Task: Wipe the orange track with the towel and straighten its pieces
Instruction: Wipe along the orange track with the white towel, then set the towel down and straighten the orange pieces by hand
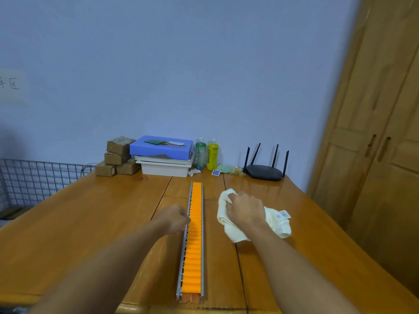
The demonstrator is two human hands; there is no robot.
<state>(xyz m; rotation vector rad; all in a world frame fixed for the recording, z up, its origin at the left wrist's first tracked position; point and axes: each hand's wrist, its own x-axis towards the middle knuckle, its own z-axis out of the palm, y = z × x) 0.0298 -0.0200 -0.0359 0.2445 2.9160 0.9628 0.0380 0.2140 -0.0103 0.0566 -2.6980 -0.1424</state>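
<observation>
The orange track (pixel 193 241) is a long metal rail filled with orange rollers. It runs away from me down the middle of the wooden table (pixel 90 223). My left hand (pixel 175 219) is curled into a fist against the rail's left edge near its middle; whether it pinches the rail is hidden. My right hand (pixel 244 209) grips a crumpled cream towel (pixel 277 225) on the table, a short way right of the track. The towel's label sticks out at its right side.
At the table's far edge stand cardboard boxes (pixel 118 156), a blue box on white trays (pixel 163 152), two bottles (pixel 206 154) and a black router (pixel 264 171). A wire grid (pixel 34 177) is on the left, wooden cabinet doors (pixel 374 143) on the right.
</observation>
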